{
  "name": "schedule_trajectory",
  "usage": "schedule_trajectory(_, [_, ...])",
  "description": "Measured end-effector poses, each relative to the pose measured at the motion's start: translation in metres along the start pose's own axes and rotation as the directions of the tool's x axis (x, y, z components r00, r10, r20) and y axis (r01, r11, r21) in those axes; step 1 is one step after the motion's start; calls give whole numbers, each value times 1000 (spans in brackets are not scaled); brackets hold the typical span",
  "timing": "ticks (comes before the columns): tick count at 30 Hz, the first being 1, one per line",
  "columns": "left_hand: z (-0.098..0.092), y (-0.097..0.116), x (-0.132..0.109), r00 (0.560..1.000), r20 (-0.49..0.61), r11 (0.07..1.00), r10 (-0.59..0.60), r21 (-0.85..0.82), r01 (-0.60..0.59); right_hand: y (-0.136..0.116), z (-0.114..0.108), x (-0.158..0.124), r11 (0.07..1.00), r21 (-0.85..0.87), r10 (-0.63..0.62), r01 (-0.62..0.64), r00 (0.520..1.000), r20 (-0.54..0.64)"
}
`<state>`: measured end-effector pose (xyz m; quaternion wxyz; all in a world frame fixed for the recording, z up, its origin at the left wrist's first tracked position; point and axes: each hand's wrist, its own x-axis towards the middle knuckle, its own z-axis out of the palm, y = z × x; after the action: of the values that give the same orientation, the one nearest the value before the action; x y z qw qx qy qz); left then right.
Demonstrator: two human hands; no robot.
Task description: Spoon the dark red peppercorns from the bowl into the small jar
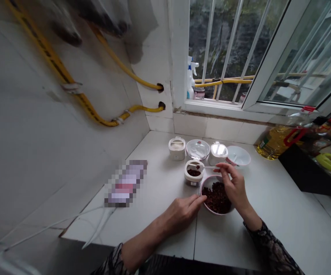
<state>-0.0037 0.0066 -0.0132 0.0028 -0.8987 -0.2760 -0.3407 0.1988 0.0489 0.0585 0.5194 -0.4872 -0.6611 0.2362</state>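
My right hand [234, 185] pinches the handle of a small white spoon [210, 167]. The spoon's head, with a bit of dark red stuff in it, is over the opening of a seasoning jar [193, 182] that has a cream rim and dark red contents. In front of the jar stands a pink-rimmed bowl [217, 213] holding dark red, coarse flakes [217, 198], which look like crushed chili. My left hand [182, 214] has its fingers on the bowl's left rim; its thumb is hidden.
Behind stand two more seasoning jars [177, 151] [218, 152], a clear-covered bowl [198, 148] and a white bowl [239, 156]. An oil bottle [277, 139] and a black box [293, 168] of bottles are right. A blurred-out phone-like object [127, 185] and white cable [99, 227] lie left.
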Motion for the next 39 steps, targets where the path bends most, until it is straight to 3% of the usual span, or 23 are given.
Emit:
schedule_trajectory(2, [0,0,1,1000,2,1000,-6,-2,6,-1,2,-1,939,-179,-282,294,955,86])
schedule_trajectory(4, [-1,1,1,1000,11,1000,-12,0,12,-2,1,-1,816,-266,-474,513,858,200])
schedule_trajectory(5, [-1,1,2,1000,14,1000,-13,2,13,-3,-2,0,773,-278,-525,571,821,227])
schedule_trajectory(7, [-2,2,3,1000,15,1000,-13,11,13,-3,-8,1,746,-282,-568,603,798,204])
schedule_trajectory(10, [-3,2,2,1000,17,1000,-14,17,14,0,-20,4,788,-303,-540,536,838,77])
schedule_trajectory(12, [-2,2,1,1000,15,1000,-13,13,13,4,-25,5,793,-345,-513,502,856,64])
schedule_trajectory(19, [-2,0,-1,1000,-2,1000,3,-5,-3,14,-17,2,736,-481,-383,477,879,285])
schedule_trajectory(23, [-5,0,-1,1000,4,1000,11,-17,-11,15,-12,0,825,-414,-266,385,911,317])
schedule_trajectory(31, [-3,-1,-3,1000,16,999,2,-37,-1,15,-20,5,945,-314,-65,87,995,81])
schedule_trajectory(39, [-2,-1,-4,1000,4,1000,-2,-22,2,13,-21,7,970,-51,241,-237,967,84])
